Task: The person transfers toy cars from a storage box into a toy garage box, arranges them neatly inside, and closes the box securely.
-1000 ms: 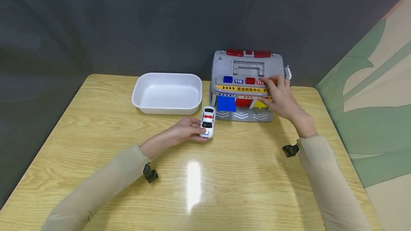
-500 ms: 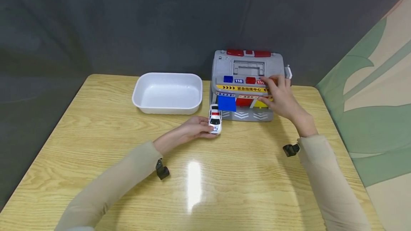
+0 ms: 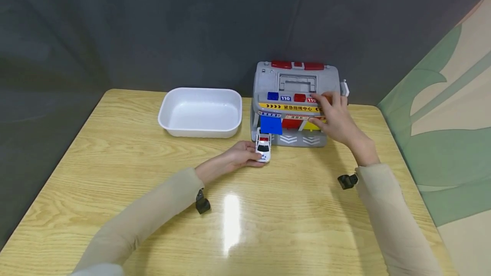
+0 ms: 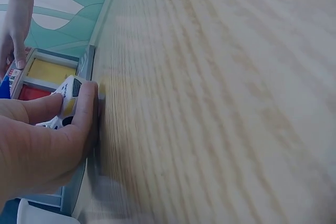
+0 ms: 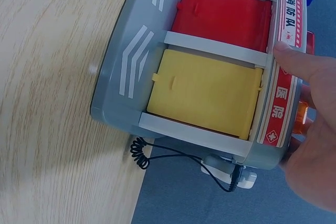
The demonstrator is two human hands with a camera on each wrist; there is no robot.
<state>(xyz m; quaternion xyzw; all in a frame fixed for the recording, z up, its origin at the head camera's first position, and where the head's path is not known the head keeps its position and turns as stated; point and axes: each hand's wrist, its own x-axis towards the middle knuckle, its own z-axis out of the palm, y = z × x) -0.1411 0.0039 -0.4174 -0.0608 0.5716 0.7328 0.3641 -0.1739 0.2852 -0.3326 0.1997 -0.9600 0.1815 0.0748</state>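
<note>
My left hand [image 3: 241, 155] pinches a white toy police car [image 3: 263, 147] with a red roof light, thumb on its bonnet. The car's far end lies at the left bay of a grey toy garage [image 3: 326, 76], just below the raised blue door [image 3: 271, 125]. On the garage's right side my right hand [image 3: 337, 116] grips the upper front edge, thumb against the front strip and fingers over the roof. The red door [image 5: 220, 18] and yellow door [image 5: 205, 93] are down in the right wrist view. The inside of the left bay is mostly hidden.
A white plastic tub [image 3: 199, 133] stands left of the garage on the wooden table [image 3: 291, 225]. A coiled black cord [image 5: 139, 153] runs to a white handset [image 5: 244, 178] at the garage's side. Dark cloth [image 3: 192, 24] hangs behind the table.
My left hand has carried the police car rightward, from beside the garage's left corner to the front of the left bay. My right hand has kept its hold on the garage.
</note>
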